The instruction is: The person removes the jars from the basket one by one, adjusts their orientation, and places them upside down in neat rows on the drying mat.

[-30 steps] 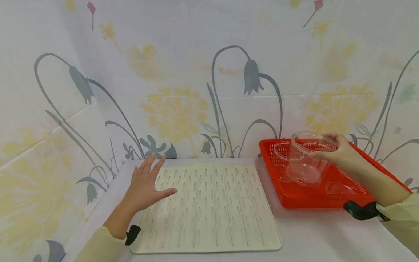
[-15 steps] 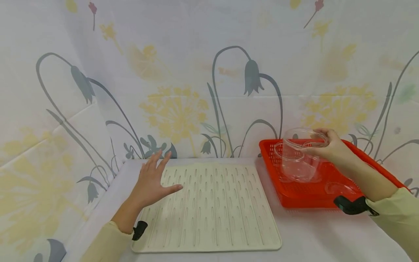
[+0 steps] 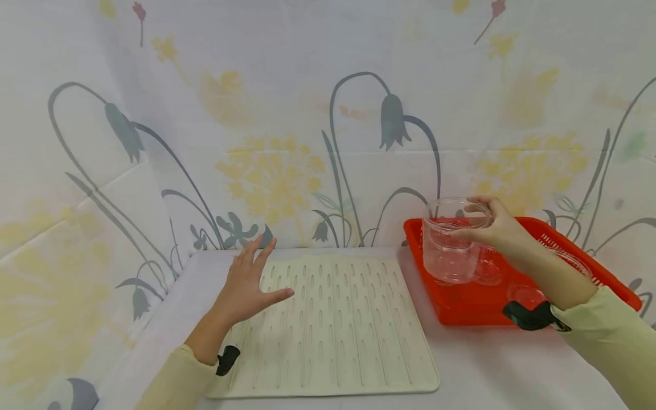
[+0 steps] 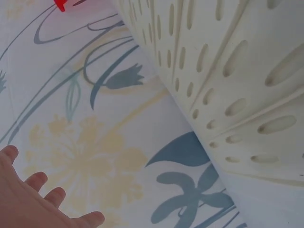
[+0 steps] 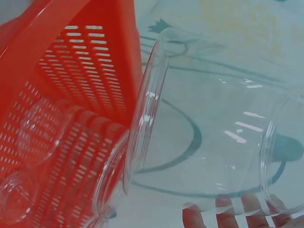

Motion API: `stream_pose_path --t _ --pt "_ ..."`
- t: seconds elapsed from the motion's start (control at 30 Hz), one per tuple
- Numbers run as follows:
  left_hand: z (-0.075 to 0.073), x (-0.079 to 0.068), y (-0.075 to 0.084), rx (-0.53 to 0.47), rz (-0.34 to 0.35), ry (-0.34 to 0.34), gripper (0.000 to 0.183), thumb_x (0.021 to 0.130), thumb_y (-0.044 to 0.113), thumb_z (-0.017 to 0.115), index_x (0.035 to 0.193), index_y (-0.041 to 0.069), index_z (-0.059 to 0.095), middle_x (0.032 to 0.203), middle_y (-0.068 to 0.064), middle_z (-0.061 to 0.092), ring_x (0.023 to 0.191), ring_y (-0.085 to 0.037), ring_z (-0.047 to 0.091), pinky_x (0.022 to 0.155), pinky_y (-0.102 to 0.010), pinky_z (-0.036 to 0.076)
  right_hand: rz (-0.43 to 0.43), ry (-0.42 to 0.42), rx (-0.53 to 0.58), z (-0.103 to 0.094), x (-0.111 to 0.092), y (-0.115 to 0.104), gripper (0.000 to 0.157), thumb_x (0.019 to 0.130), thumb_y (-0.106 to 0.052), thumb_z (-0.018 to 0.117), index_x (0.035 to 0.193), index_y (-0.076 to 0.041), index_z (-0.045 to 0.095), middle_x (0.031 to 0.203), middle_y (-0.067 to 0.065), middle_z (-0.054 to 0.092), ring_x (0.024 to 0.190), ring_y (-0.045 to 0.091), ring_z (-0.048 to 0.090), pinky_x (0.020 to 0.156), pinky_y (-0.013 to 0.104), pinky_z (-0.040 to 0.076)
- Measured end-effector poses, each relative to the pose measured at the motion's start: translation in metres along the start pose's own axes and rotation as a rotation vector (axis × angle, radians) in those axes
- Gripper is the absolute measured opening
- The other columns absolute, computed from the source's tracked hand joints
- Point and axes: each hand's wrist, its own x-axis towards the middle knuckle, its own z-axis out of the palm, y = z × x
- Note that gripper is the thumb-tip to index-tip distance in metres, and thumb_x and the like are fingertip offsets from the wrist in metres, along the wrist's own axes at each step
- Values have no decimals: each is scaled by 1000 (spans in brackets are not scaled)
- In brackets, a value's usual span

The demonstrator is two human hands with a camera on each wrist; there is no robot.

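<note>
Over the left end of the red basket point(image 3: 492, 314), a clear round container point(image 3: 448, 262) sits in the grip of my right hand point(image 3: 498, 229) — thumb on the near side of its upper rim, fingers curled round the far side. With 12 o'clock straight away from me, the container lies at about 8 o'clock from that hand, right up against the fingertips. My left hand point(image 3: 248, 290) is well apart and holds nothing: its fingers are spread over the left side of the pale slotted mat point(image 3: 338, 324), tips towards 1 o'clock, thumb towards 3. From there the container lies between 2 and 3 o'clock, so the right hand is by far the nearer.

The container stands close to upright, its wide rim pointing up and its base down. It looks hardly taller than it is wide, so the axis I read is the one from base to rim, leaning slightly at most. Whether the base touches the basket or hangs free of it, I cannot tell. From the container, the mat lies at 8 o'clock — and another clear container point(image 3: 525, 295) lies at 4 o'clock, inside the basket.
</note>
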Motion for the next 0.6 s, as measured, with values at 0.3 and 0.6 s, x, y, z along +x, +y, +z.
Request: stream_pose_path --t 0.3,0.6 --pt "7 6 5 -60 12 10 100 73 57 69 150 22 16 153 -14 10 135 -43 13 102 -64 11 -24 8 28 14 5 -10 85 84 -23 70 145 -7 12 145 22 23 126 42 29 92 53 41" --pt "11 14 15 -110 8 -6 99 74 57 70 150 24 15 154 -8 9 137 -38 12 99 -66 19 -59 2 19 26 11 -16 86 81 -21 73 144 -6 17 143 23 26 124 43 32 91 52 43"
